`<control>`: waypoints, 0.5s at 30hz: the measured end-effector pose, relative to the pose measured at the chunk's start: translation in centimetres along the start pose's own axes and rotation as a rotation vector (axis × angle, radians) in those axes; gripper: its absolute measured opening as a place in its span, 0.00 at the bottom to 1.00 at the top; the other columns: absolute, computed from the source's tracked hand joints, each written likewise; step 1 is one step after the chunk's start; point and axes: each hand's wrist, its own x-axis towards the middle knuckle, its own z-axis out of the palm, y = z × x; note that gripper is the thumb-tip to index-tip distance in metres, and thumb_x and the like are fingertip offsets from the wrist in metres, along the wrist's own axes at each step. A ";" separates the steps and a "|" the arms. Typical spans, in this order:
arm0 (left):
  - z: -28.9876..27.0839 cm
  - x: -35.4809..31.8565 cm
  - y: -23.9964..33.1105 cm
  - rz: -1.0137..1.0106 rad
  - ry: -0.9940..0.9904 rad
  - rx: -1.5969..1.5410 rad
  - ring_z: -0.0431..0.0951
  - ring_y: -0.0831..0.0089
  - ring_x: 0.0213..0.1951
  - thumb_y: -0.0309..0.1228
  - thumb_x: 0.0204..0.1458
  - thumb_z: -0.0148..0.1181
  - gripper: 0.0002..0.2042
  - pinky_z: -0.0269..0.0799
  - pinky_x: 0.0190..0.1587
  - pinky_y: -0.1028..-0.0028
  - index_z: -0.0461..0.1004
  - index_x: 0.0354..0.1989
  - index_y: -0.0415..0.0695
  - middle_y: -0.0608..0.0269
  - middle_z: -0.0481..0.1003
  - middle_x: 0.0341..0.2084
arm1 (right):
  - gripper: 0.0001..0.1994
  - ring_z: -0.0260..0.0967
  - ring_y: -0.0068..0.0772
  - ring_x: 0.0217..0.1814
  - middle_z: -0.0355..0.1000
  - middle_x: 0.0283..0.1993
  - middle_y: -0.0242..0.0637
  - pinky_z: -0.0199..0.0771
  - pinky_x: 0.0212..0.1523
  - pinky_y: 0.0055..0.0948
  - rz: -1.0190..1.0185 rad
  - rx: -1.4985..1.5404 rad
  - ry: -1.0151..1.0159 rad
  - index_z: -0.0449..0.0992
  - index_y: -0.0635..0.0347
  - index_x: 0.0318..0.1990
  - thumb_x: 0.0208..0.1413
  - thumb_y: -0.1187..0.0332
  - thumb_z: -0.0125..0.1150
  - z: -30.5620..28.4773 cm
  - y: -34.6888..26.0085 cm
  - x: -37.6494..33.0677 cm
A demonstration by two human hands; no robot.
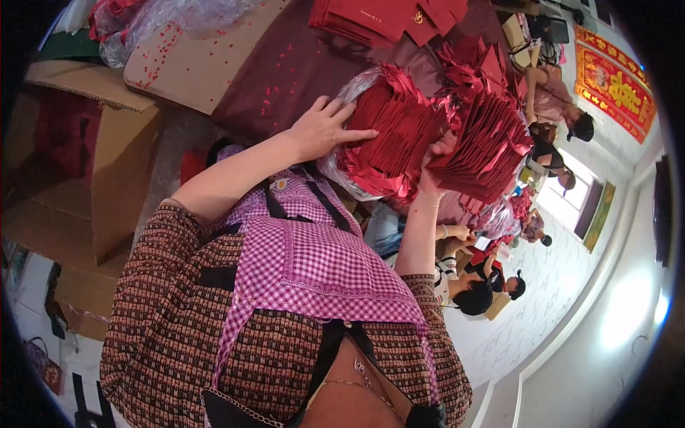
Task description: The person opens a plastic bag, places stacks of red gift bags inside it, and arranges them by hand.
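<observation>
A clear plastic bag (354, 87) is packed with a row of red paper gift bags with ribbons (392, 128) at the middle of the table. My left hand (325, 130) lies against its left side, fingers spread, with the index finger stretched across the red paper. Just to the right, my right hand (441, 153) grips a thick stack of red paper gift bags (485, 146) by its left edge. Glossy red ribbons hang loose around both bundles. The fingertips of the right hand are partly hidden by the paper.
Flat red packets (378, 21) are piled at the far side of the dark red table (264, 78). An open cardboard box (128, 171) stands at the left, below a beige board (193, 57) dotted with red bits. Several other people (474, 296) work along the right.
</observation>
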 end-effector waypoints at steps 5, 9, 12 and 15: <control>0.2 -0.3 -0.2 -0.043 0.063 -0.048 0.66 0.58 0.52 0.32 0.49 0.51 0.28 0.58 0.53 0.58 0.62 0.62 0.68 0.53 0.66 0.53 | 0.15 0.61 0.29 0.43 0.61 0.40 0.33 0.59 0.45 0.32 -0.030 -0.048 0.014 0.62 0.62 0.50 0.60 0.64 0.45 0.7 0.6 -0.2; 0.2 -0.6 -1.6 -0.129 0.042 -0.034 0.64 0.57 0.55 0.29 0.44 0.54 0.23 0.58 0.55 0.57 0.70 0.53 0.53 0.60 0.65 0.55 | 0.14 0.61 0.30 0.43 0.60 0.40 0.33 0.60 0.45 0.32 0.012 0.031 -0.040 0.62 0.62 0.49 0.60 0.63 0.45 0.6 0.6 0.1; 0.1 -0.7 -2.7 -0.165 0.088 0.054 0.66 0.59 0.52 0.31 0.44 0.55 0.17 0.60 0.53 0.57 0.73 0.46 0.52 0.63 0.68 0.51 | 0.14 0.61 0.30 0.43 0.61 0.40 0.33 0.60 0.45 0.33 0.030 0.063 -0.065 0.62 0.61 0.48 0.61 0.62 0.44 0.2 0.4 0.1; 0.2 -0.9 -3.0 -0.186 0.092 0.093 0.66 0.59 0.52 0.30 0.43 0.55 0.16 0.60 0.54 0.57 0.74 0.44 0.51 0.65 0.68 0.51 | 0.23 0.60 0.29 0.39 0.64 0.41 0.35 0.59 0.44 0.29 0.047 0.061 -0.054 0.61 0.67 0.58 0.58 0.63 0.48 -0.3 0.0 0.1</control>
